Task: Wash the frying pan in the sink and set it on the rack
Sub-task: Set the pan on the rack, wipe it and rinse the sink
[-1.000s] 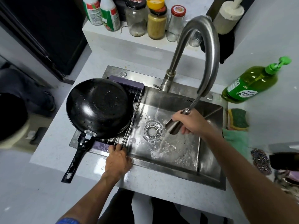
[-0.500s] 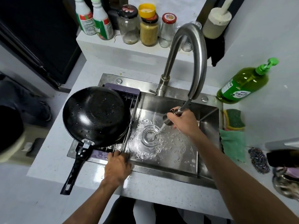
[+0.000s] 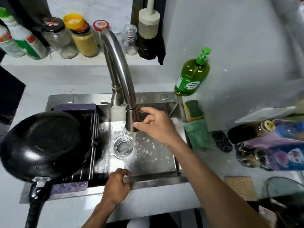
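resting on rack (image 3: 92,137), pan (image 3: 44,145) beyond fingers (image 3: 122,174)

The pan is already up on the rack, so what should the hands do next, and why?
Probably turn the water off. The pan already sits on the rack, and water still runs from the spray head into the sink. The right hand is at the spray head, seemingly letting go, so it could reach for the lever at the faucet's base. The left hand rests on the sink's front edge.
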The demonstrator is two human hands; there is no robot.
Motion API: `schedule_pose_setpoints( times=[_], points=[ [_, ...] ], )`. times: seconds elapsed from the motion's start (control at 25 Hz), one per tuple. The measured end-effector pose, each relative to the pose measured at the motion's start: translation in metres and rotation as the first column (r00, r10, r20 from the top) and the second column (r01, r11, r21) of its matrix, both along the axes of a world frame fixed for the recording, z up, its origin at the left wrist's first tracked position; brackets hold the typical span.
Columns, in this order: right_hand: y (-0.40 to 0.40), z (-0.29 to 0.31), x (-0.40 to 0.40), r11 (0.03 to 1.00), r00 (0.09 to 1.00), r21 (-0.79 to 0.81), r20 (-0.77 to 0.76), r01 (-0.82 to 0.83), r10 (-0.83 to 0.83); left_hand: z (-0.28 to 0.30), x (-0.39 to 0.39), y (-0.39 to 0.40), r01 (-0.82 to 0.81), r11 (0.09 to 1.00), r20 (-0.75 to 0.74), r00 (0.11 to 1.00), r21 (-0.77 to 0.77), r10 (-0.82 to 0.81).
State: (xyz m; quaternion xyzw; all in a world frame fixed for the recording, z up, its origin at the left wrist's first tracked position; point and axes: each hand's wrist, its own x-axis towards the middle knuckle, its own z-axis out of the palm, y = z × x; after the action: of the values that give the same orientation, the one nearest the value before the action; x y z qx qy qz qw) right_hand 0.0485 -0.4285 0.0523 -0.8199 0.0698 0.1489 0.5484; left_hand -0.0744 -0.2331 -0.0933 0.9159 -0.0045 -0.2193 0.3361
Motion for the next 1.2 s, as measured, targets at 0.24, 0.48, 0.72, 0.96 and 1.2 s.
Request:
schedule_pose_setpoints(
  times=[0.24, 0.48, 0.72, 0.96, 1.2],
  points=[
    [-0.135, -0.114, -0.04, 0.704, 0.976, -0.71, -0.124, 0.038, -0.177, -0.013, 0.018, -0.063, -0.065, 0.996, -0.205, 0.978, -0.062, 0.051],
    [-0.19, -0.159, -0.11, 0.652, 0.944, -0.753, -0.271, -0.086, -0.188, -0.026, 0.017, -0.118, 0.056, 0.996, -0.245, 0.967, -0.076, -0.073],
    [-0.248, -0.156, -0.136, 0.507, 0.826, -0.861, -0.26, 0.036, -0.5, -0.023, 0.025, -0.152, 0.099, 0.992, -0.235, 0.965, -0.072, -0.113],
    [-0.184, -0.129, -0.047, 0.662, 0.997, -0.747, 0.083, 0.064, -0.002, -0.022, 0.052, -0.161, -0.055, 0.988, -0.253, 0.967, -0.146, 0.016],
    [-0.169, -0.163, 0.067, 0.623, 0.96, -0.774, -0.075, 0.116, -0.271, -0.018, 0.082, -0.132, -0.597, 0.731, -0.412, 0.788, -0.33, 0.457]
  ],
)
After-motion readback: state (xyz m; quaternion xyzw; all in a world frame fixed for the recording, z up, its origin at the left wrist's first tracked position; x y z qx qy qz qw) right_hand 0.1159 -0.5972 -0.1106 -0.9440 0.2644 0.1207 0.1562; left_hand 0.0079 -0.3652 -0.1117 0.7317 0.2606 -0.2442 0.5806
